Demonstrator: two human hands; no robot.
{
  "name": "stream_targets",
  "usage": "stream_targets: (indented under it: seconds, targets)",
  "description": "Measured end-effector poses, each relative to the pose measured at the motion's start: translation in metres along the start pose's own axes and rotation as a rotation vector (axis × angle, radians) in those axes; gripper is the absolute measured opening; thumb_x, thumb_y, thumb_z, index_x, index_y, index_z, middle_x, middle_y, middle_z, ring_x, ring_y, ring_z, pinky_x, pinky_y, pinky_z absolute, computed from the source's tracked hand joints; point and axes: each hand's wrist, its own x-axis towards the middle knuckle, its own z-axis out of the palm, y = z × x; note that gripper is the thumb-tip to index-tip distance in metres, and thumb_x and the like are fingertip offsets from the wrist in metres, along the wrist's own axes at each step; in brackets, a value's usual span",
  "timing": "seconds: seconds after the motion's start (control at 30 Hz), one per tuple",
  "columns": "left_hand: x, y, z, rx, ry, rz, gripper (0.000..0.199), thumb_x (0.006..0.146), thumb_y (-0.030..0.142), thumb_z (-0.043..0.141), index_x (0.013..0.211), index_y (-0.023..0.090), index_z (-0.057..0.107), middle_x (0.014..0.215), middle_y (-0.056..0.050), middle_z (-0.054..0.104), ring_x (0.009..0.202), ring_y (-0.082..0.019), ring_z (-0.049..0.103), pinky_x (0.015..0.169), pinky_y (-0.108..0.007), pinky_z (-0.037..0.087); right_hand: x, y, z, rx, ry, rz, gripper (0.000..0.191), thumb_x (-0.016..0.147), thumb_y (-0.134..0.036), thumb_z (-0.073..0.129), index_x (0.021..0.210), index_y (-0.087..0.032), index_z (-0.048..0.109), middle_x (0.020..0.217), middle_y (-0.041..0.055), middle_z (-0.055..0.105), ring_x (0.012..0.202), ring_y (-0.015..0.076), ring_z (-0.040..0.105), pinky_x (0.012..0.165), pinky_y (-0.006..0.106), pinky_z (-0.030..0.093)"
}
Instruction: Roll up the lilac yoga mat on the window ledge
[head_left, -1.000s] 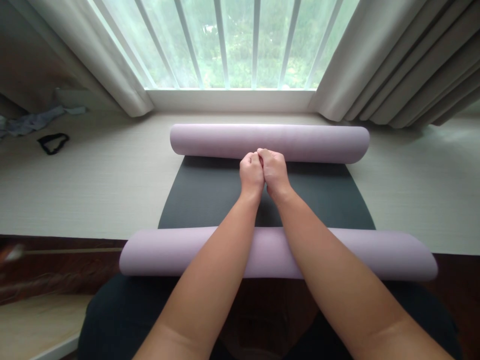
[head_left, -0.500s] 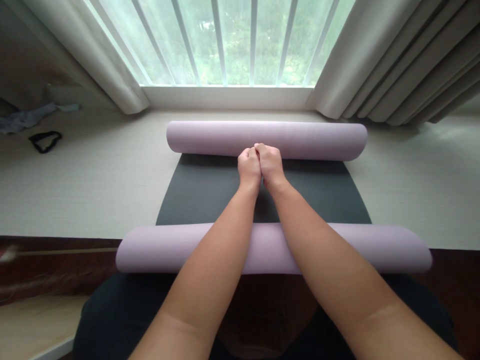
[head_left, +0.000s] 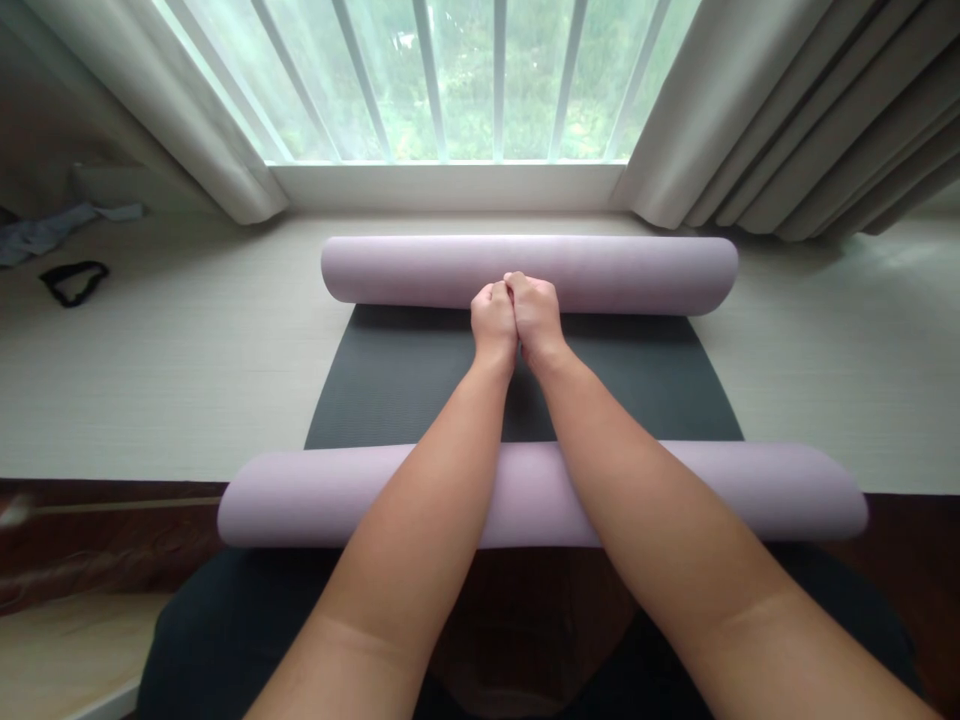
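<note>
My left hand (head_left: 494, 322) and my right hand (head_left: 535, 310) are both closed, held side by side and touching at the thumbs and knuckles. Their curled fingers face away from me, so anything inside them is hidden. Both arms reach straight out over a mat with a grey ribbed face (head_left: 405, 380). Just beyond the hands lies the mat's far rolled end (head_left: 420, 270), pale purple outside; the knuckles overlap it in view, and whether they touch it I cannot tell. Under my forearms is the near rolled end (head_left: 307, 498), also pale purple.
The mat rests on a pale ledge (head_left: 187, 370) below a barred window (head_left: 465, 80). Grey curtains (head_left: 750, 120) hang at both sides. At the left lie a black loop-shaped item (head_left: 73, 283) and crumpled grey cloth (head_left: 56, 232). My dark-clothed legs (head_left: 225, 620) are beneath the near roll.
The view has shifted a little. My joined hands sit slightly higher against the far roll, still closed together. The mat's rolls keep the same arrangement.
</note>
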Motion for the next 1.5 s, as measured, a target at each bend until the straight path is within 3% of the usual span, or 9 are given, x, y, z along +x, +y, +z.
stream_targets:
  seconds: [0.37, 0.57, 1.13, 1.5]
  targets:
    - [0.0019, -0.0006, -0.001, 0.0, 0.002, 0.016, 0.034, 0.098, 0.02, 0.06, 0.065, 0.016, 0.058, 0.064, 0.001, 0.057, 0.062, -0.012, 0.052, 0.064, -0.023, 0.041, 0.0016, 0.0004, 0.0006, 0.003, -0.001, -0.004, 0.036, 0.093, -0.034, 0.053, 0.064, -0.02, 0.037, 0.061, -0.0037, 0.039, 0.058, 0.0071, 0.037, 0.056, 0.02, 0.032]
    - [0.0042, -0.0024, -0.0016, 0.003, -0.008, 0.022, 0.035, 0.099, 0.021, 0.059, 0.064, 0.017, 0.056, 0.063, 0.001, 0.057, 0.062, -0.012, 0.052, 0.063, -0.022, 0.041, 0.0012, -0.0011, 0.0013, 0.035, 0.009, 0.02, 0.032, 0.091, -0.025, 0.052, 0.063, -0.02, 0.038, 0.061, -0.004, 0.039, 0.057, 0.0065, 0.035, 0.056, 0.02, 0.031]
    - [0.0055, -0.0045, -0.0018, -0.004, -0.016, 0.018, 0.029, 0.097, 0.024, 0.058, 0.069, 0.017, 0.059, 0.064, 0.0, 0.059, 0.067, -0.014, 0.057, 0.066, -0.021, 0.047, 0.0003, -0.0017, 0.0016, 0.052, 0.017, 0.023, 0.032, 0.091, -0.024, 0.053, 0.062, -0.02, 0.038, 0.061, -0.0039, 0.04, 0.058, 0.0072, 0.037, 0.057, 0.021, 0.032]
    - [0.0045, -0.0017, -0.0009, -0.022, -0.01, 0.003, 0.033, 0.098, 0.022, 0.06, 0.066, 0.016, 0.058, 0.065, 0.001, 0.058, 0.063, -0.012, 0.054, 0.068, -0.023, 0.043, 0.0011, -0.0021, 0.0021, 0.042, 0.017, 0.015, 0.031, 0.09, -0.023, 0.051, 0.062, -0.019, 0.038, 0.061, -0.0042, 0.04, 0.058, 0.0068, 0.035, 0.056, 0.021, 0.03]
